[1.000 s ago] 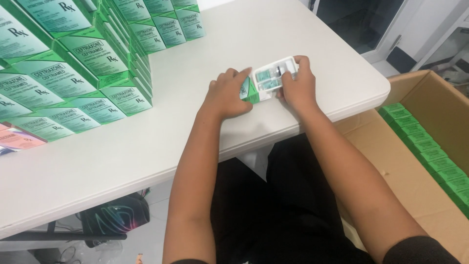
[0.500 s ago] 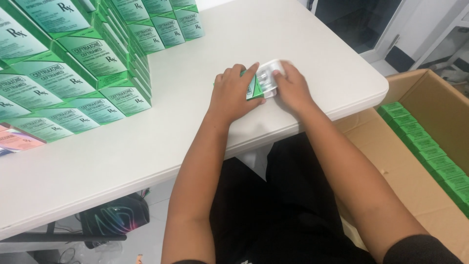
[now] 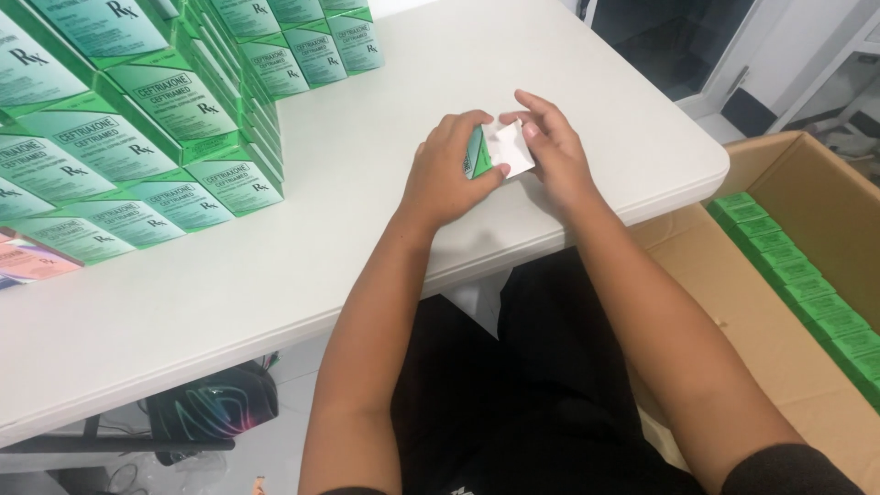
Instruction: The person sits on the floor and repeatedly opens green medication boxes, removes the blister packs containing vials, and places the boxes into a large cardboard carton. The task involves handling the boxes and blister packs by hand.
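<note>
My left hand is wrapped around a small green medicine carton on the white table. The carton's white end flap stands open toward the right. My right hand rests against that flap with its fingers spread, the fingertips on the flap's far edge. The plastic tray with vials is out of sight, hidden inside the carton.
Tall stacks of identical green cartons fill the table's left and far side. A pink carton lies at the far left edge. A big cardboard box to my right holds a row of green cartons. A dark bag sits under the table.
The clear tray with vials, held outside the carton a second ago, has been pushed into it. My right hand now touches the open white flap.
</note>
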